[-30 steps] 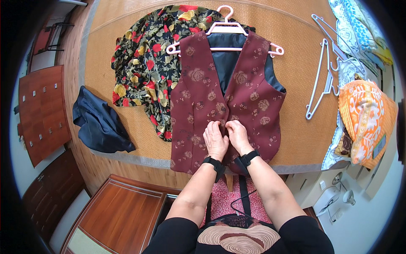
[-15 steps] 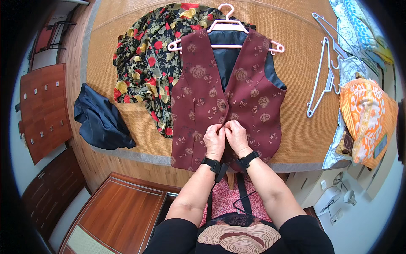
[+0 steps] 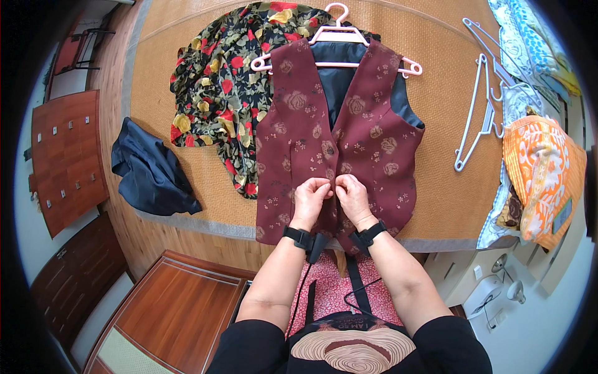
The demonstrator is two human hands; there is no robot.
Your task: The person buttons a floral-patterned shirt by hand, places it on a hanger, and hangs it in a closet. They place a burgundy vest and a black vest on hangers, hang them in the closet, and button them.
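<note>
A burgundy vest [image 3: 374, 149] with a rose pattern and dark lining lies front up on the mat, its shoulders on a pink hanger [image 3: 339, 35]. My left hand [image 3: 310, 202] pinches at the vest's left front edge, low on the opening. Just across the opening, my right hand [image 3: 353, 199] pinches the other front edge, thumb and fingertips together. A small gap parts the two hands. Whatever lies between the fingertips, a button perhaps, is too small to make out. Above the hands the two front panels meet.
Black floral cloth [image 3: 218, 93] lies partly under the vest. A dark navy cloth [image 3: 152, 171] sits at the mat's left edge. White hangers [image 3: 479, 118] lie to the right, beside folded patterned fabrics and an orange cloth [image 3: 542, 174]. A wooden cabinet [image 3: 174, 311] stands at lower left.
My left hand has shifted slightly left and my right hand slightly up, so the gap between them is a little wider. The vest and hanger appear slightly shifted in the picture.
</note>
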